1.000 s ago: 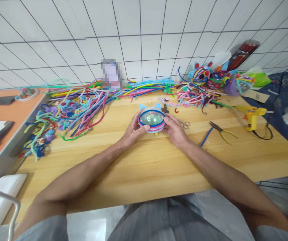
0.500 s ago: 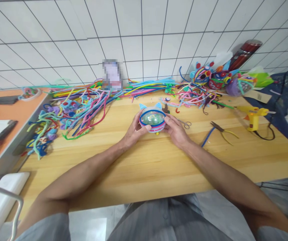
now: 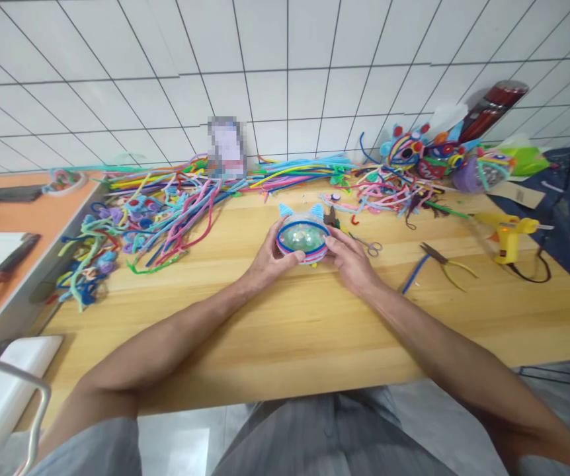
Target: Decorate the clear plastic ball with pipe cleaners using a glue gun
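Observation:
Between my two hands is a clear plastic ball ornament (image 3: 303, 236) with a dark blue rim, pink and blue bands below it and two light blue ears at the top. Shiny bits show through its clear face. My left hand (image 3: 271, 259) grips its left side, with the thumb along the lower front edge. From the right, my right hand (image 3: 349, 259) closes on it, thumb near the rim. The fingers behind and under the ball are partly hidden. Just beyond my right hand lie small scissors (image 3: 373, 248).
Pliers (image 3: 447, 264) and a blue pipe cleaner (image 3: 414, 274) lie right of my arm, near a yellow glue gun (image 3: 508, 239). Colourful pipe cleaners (image 3: 176, 225) heap at the left and along the wall. Decorated balls (image 3: 483, 173) and a red flask (image 3: 494, 109) stand back right.
The view has shifted slightly, so the table's things sit a little further right. Both hands keep their hold on the ball; my left thumb has slid slightly along its lower edge.

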Tool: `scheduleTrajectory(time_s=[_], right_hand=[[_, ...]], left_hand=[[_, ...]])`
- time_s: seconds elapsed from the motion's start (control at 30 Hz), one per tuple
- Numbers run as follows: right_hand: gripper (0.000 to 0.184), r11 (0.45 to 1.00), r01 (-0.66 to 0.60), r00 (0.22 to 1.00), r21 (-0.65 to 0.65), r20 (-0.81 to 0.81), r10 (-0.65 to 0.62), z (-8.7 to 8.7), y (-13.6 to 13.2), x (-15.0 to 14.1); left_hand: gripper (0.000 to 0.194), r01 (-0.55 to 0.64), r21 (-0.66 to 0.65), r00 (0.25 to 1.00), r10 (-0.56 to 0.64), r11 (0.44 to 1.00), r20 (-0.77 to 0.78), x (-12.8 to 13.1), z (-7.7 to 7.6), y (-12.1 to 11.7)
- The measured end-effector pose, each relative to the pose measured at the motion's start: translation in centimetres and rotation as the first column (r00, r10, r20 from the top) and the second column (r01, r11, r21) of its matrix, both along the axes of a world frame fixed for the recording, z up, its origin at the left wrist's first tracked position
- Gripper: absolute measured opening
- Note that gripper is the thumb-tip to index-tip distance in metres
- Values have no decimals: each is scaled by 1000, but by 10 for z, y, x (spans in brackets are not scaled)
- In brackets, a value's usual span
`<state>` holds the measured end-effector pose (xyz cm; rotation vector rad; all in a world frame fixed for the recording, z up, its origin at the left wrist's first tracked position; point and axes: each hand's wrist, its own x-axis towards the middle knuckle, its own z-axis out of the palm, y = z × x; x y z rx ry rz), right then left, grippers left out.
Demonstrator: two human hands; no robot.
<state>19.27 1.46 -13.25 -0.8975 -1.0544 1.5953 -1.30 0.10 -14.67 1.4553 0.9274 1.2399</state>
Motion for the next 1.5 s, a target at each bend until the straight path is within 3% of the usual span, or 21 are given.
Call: scheduleTrajectory(time_s=[0.5, 0.7, 0.87, 1.33, 1.5], right_hand=[[41, 998, 27, 997, -61, -65, -31, -2, 3, 4], [22, 998, -19, 996, -57, -88, 14, -2, 10, 12], [14, 995, -5, 995, -99, -103, -5, -1, 11, 15], [22, 999, -10, 997, -45, -71, 6, -2, 13, 15], [34, 999, 31, 1000, 34, -1, -31, 1, 10, 12]], left_hand=[[114, -25, 32, 1000, 26, 999, -11, 6, 0, -6], [78, 27, 74, 999, -25, 997, -38, -2, 10, -12], [82, 56, 59, 998, -54, 997, -31, -1, 12, -12], [95, 79, 30, 997, -79, 996, -8, 3, 15, -13], [97, 91, 99, 995, -87, 991, -43, 0, 12, -9]])
